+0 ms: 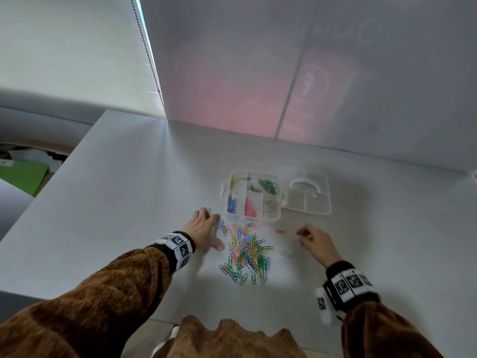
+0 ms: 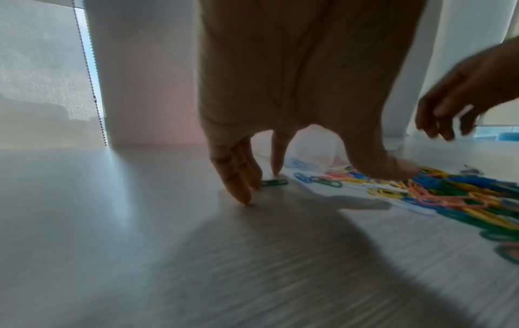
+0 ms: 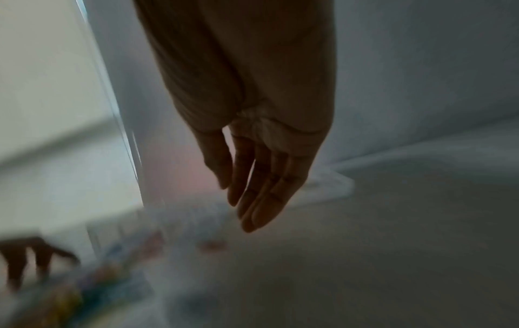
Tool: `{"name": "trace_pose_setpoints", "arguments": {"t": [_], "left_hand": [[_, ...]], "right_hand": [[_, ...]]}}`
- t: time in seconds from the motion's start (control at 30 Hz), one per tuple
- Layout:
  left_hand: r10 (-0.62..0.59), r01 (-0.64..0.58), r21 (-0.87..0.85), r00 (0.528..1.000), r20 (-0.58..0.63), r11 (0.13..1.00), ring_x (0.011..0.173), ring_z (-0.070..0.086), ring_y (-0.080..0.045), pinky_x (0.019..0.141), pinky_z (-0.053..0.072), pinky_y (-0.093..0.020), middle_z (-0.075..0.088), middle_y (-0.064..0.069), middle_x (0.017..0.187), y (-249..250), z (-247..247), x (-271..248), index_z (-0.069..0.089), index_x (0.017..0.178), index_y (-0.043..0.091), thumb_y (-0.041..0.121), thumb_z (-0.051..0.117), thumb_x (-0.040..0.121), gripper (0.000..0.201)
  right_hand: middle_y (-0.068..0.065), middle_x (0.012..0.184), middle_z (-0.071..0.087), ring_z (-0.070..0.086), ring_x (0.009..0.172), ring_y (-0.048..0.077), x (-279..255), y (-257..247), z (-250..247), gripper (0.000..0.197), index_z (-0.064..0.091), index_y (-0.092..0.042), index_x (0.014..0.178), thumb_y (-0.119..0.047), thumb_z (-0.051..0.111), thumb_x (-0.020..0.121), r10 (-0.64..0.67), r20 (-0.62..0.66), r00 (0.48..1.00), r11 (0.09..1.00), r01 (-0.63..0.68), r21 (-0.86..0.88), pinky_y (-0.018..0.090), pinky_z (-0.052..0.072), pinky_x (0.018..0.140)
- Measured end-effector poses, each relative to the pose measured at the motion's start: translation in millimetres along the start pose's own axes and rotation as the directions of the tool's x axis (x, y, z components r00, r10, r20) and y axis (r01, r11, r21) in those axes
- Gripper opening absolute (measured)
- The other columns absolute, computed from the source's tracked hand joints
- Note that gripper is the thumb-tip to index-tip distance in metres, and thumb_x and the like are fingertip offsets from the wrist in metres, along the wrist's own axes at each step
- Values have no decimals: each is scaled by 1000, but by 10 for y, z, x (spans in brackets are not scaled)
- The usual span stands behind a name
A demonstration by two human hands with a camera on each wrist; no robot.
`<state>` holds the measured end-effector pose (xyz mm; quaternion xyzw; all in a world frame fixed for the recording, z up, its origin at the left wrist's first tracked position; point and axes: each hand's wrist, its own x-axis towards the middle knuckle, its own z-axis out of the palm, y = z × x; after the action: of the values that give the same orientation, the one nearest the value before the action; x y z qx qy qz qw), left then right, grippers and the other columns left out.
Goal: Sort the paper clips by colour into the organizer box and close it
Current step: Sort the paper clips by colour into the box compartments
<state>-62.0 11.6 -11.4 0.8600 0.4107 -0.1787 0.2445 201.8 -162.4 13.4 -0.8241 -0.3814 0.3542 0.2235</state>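
Observation:
A clear organizer box (image 1: 251, 195) lies open on the white table, its compartments holding yellow, green, blue, pink and silver clips. Its lid (image 1: 307, 192) is folded out to the right. A mixed pile of coloured paper clips (image 1: 246, 253) lies in front of the box. My left hand (image 1: 206, 226) rests with straight fingertips on the table left of the pile; one green clip (image 2: 274, 182) lies by its fingers (image 2: 238, 177). My right hand (image 1: 313, 240) hovers right of the pile, fingers relaxed and empty (image 3: 252, 188). A lone pink clip (image 1: 280, 231) lies left of it.
The table (image 1: 129, 202) has bare surface to the left and right of the clips. A frosted partition wall (image 1: 284, 86) stands behind the box. The table's left edge drops off toward a green item (image 1: 23, 177) below.

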Motion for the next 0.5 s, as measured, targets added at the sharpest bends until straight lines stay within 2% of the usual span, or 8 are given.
{"name": "trace_pose_setpoints", "arguments": {"t": [0.07,0.13,0.2,0.3,0.37,0.43,0.5], "left_hand": [[27,-26,27,999,-24,999,113,32,-22,100,38,-36,32,-9,124,60,8,12,30,139,20,62,75,59,100],[58,-57,46,998,-32,997,112,33,-22,100,39,-36,34,-8,123,146,32,-24,30,139,20,62,75,58,102],[116,-114,84,993,-15,990,111,33,-21,100,40,-37,33,-7,124,229,119,-98,29,139,20,62,75,57,102],[188,-192,146,981,40,971,116,32,-25,101,41,-40,28,-10,131,361,307,-264,22,141,18,58,78,56,108],[213,-210,194,977,6,958,120,30,-27,101,40,-39,25,-13,136,481,379,-319,20,141,14,50,78,62,105],[220,-212,227,975,-13,951,122,30,-29,104,34,-38,26,-13,136,607,374,-281,20,142,7,43,77,68,100],[182,-180,76,983,-29,981,121,35,-32,105,33,-39,29,-14,132,693,339,-178,23,140,7,38,81,64,101]], "right_hand": [[12,112,50,54,96,22,-65,306,65,40,55,-6,115,-13,71,79,65,61,996,976,-50,-211,29,45,90],[10,120,42,47,110,23,-143,352,198,60,48,-7,125,-19,76,73,27,126,992,979,0,-206,32,39,102],[7,126,37,41,118,20,-245,230,389,72,41,-8,132,-21,77,72,-66,212,975,979,104,-176,25,33,103],[5,132,32,38,122,17,-345,32,733,86,31,-10,140,-24,78,70,-187,250,950,938,248,-240,23,31,106],[6,132,31,39,122,17,-319,-105,871,89,27,-12,142,-25,78,70,-241,224,944,912,299,-280,23,30,107],[8,130,33,39,121,17,-239,-266,934,85,30,-11,141,-20,78,71,-264,200,944,911,312,-271,21,26,107],[8,127,36,42,118,18,-136,-385,959,72,38,-10,133,-15,76,72,-286,168,943,905,324,-277,20,27,104]]}}
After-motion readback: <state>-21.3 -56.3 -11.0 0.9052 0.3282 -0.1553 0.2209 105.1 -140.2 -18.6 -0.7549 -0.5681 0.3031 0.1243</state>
